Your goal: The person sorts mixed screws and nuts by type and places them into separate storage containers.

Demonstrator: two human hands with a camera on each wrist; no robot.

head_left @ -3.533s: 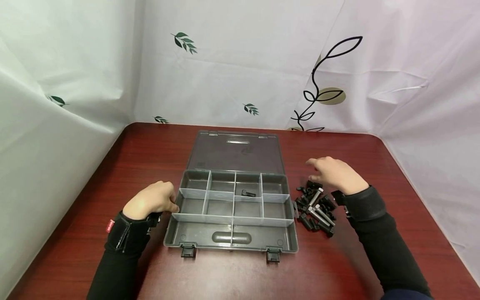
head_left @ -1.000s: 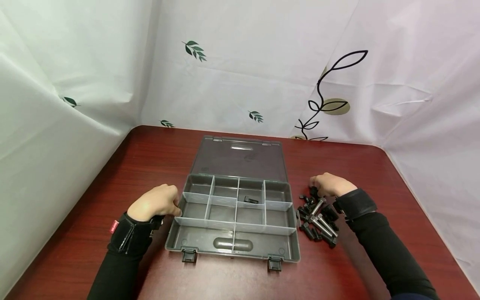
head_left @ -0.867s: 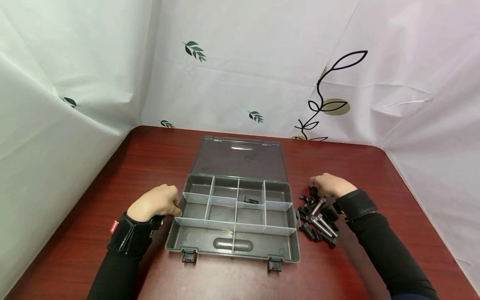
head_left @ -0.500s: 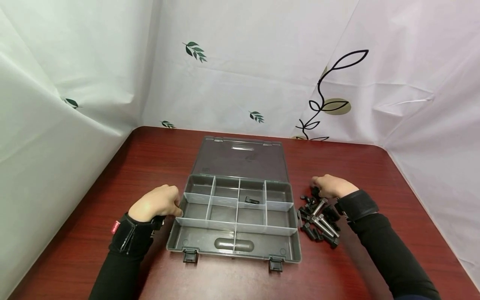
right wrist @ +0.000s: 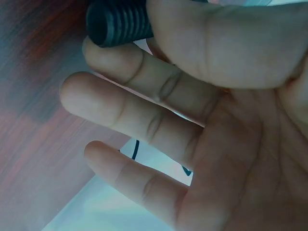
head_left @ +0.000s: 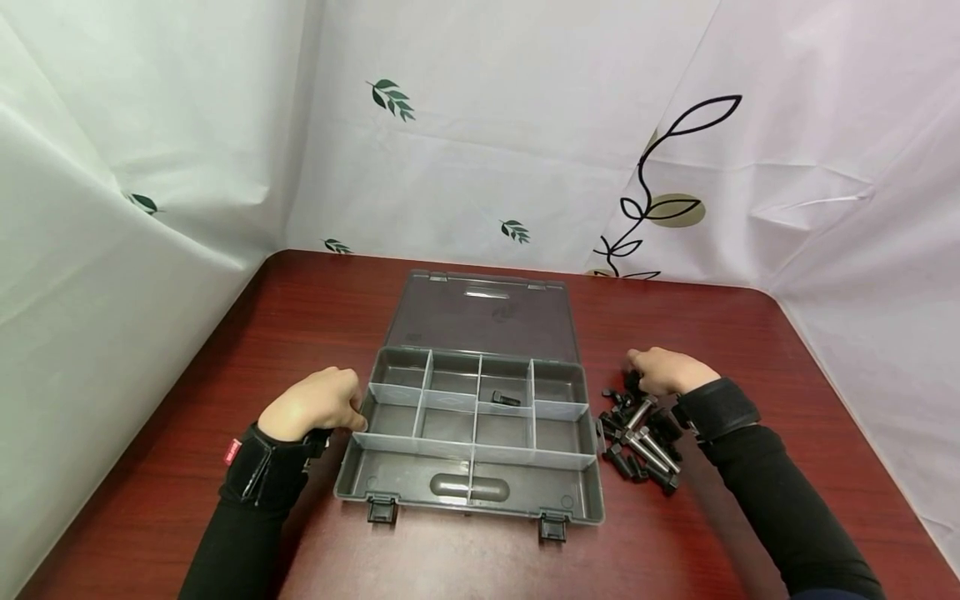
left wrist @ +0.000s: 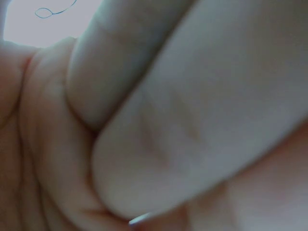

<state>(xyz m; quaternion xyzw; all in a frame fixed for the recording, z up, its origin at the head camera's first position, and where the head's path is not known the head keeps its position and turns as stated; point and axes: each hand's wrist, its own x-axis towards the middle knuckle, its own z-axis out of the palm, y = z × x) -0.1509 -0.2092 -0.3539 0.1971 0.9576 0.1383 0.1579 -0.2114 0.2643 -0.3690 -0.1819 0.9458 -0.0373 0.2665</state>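
A grey plastic compartment box lies on the table with its clear lid folded back. One black bolt is in a back-row compartment, third from the left. My left hand is at the box's left side, fingers curled, thumb and forefinger at the rim; the left wrist view shows only folded fingers. At the far end of a pile of bolts, my right hand pinches a black threaded bolt between thumb and forefinger, its other fingers extended.
The pile mixes black bolts with several silver ones, right beside the box's right wall. Two black latches stick out from the box's front edge. A white patterned cloth walls in the red-brown table at the back and sides.
Since the oldest frame my right hand has come down from above the bolts to the pile's far end. The left hand keeps its place at the box; the head view has shifted slightly.
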